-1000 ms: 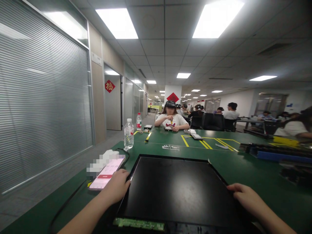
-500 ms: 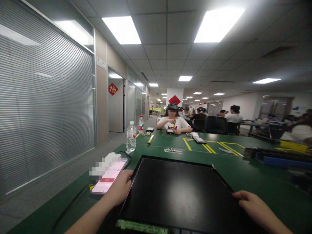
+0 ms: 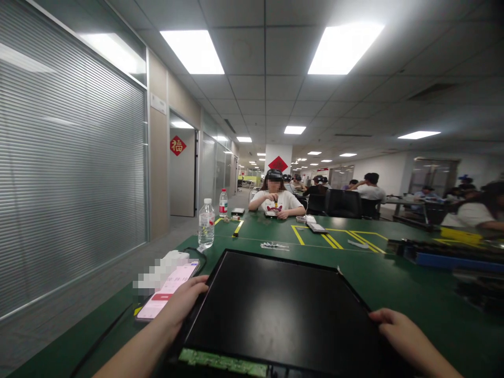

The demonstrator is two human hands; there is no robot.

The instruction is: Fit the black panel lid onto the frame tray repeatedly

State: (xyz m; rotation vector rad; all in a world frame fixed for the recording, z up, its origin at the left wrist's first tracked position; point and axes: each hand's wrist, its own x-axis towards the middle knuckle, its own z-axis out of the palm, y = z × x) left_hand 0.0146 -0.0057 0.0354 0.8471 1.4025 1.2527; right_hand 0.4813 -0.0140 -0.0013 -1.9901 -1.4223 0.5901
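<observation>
In front of me is a flat black LCD screen panel [image 3: 275,304] with a thin dark frame. A green circuit board [image 3: 222,362] runs along its near left edge. My left hand [image 3: 191,296] grips the panel's left side, its fingers at the rim and partly hidden. On the opposite side, my right hand [image 3: 396,328] holds the right edge, with the fingertips curled around it. Whether the panel rests on the table or is lifted slightly, I cannot tell.
A phone [image 3: 169,289] lies by my left forearm, a black cable near it. Beyond stand a water bottle [image 3: 207,223] and a red-capped bottle [image 3: 223,203]. Small metal parts [image 3: 274,245] lie past the panel. Across the green table [image 3: 417,294] sits a person [image 3: 275,202]. Dark strips [image 3: 425,254] lie right.
The whole view has shifted slightly, so the panel and both hands appear a little further left. My left hand's fingers look more stretched along the rim. Both hands stay on the panel.
</observation>
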